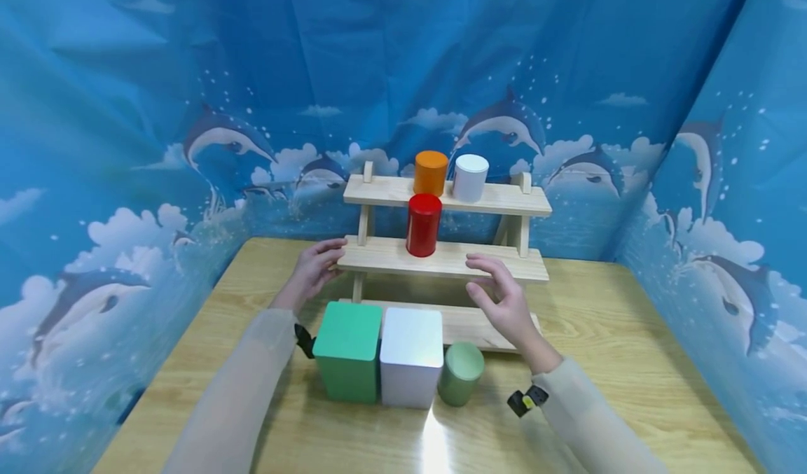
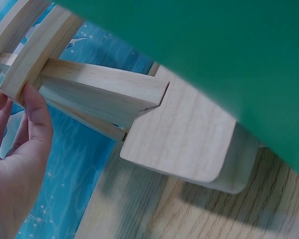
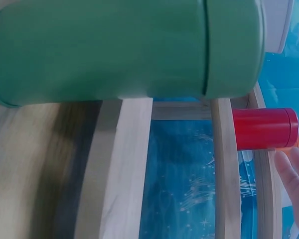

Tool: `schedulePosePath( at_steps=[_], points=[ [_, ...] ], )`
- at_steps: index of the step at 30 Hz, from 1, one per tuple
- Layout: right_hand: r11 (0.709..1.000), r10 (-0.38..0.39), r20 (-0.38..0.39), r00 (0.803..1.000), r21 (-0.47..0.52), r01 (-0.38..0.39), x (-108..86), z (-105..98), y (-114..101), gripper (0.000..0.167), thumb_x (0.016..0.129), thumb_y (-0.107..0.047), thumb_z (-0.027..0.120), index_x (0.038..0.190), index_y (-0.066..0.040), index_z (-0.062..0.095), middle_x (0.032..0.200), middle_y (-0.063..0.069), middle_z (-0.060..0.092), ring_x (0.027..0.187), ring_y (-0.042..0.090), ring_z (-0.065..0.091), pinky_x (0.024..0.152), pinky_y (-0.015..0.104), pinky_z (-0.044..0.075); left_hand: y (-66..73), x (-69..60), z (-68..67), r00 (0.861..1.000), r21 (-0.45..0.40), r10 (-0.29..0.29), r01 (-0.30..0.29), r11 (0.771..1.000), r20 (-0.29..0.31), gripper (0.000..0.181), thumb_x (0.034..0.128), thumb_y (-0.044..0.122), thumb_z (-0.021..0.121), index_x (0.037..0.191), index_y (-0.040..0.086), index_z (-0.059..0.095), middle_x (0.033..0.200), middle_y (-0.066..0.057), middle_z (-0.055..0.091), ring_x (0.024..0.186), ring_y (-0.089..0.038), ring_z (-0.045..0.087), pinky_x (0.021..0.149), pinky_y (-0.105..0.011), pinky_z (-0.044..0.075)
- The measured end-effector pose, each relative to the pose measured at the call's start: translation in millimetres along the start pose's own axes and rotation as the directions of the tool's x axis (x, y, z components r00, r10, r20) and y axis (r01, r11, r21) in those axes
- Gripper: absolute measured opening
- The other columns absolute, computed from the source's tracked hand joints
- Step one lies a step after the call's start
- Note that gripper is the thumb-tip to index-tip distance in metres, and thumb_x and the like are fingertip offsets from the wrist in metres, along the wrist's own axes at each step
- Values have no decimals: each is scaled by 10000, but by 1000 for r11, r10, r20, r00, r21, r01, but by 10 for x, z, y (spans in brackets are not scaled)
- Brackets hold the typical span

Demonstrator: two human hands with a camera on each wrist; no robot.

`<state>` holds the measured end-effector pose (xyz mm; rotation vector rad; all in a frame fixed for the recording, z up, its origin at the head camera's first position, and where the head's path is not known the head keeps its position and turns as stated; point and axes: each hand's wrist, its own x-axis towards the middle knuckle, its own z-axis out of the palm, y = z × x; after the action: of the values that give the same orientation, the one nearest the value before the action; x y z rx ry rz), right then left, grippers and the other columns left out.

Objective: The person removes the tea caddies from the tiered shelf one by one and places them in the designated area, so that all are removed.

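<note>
Left hand (image 1: 313,267) pinches wooden stand (image 1: 384,251) at nine o'clock; right hand (image 1: 506,302), half-open, empty, at four. Likely steadying; next calls for right-side grip.

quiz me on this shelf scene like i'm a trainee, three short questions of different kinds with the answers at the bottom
1. True or false: the orange canister and the white canister stand on the top shelf.
2. Which hand pinches the left end of the middle shelf?
3. Fill in: the ____ stands between the green box and the green canister.

Key: 1 true; 2 left hand; 3 white box.
</note>
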<state>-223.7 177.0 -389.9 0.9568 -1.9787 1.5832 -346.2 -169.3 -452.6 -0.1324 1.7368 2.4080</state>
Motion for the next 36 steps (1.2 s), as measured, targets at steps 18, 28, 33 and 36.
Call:
schedulePosePath(
  at_steps=[18,28,33,36],
  points=[
    [998,67,-43,997,-11,-68,320,24,32,315,842,173,538,1154,175,493,1252,283,468,1138,430,450,880,382,467,-7,-4,-25,1000,-15,16,-15,1000,10,293,893,98,628,1186,98,613,1220,-47,520,974,-170,583,701,-310,494],
    [988,120,-30,992,-96,-122,517,70,37,403,862,61,604,1251,76,498,1337,201,438,1222,319,419,908,553,401,-4,-13,-14,1000,-18,13,-12,1000,17,338,888,111,639,1223,91,597,1266,-62,498,1000,-178,579,705,-305,498],
    [974,176,-9,984,-147,-175,596,103,23,435,878,-9,618,1291,34,488,1386,190,387,1259,296,377,934,531,392,33,-56,12,999,-5,10,-10,1000,35,400,900,116,623,1288,61,541,1311,-70,466,1019,-176,569,732,-309,496],
    [960,222,12,975,-177,-216,629,122,28,453,884,-52,624,1308,12,481,1410,197,350,1281,300,342,943,531,383,24,-55,9,999,-1,13,-13,1000,36,409,906,117,615,1301,53,526,1319,-73,459,1026,-180,563,732,-310,494]
  ],
)
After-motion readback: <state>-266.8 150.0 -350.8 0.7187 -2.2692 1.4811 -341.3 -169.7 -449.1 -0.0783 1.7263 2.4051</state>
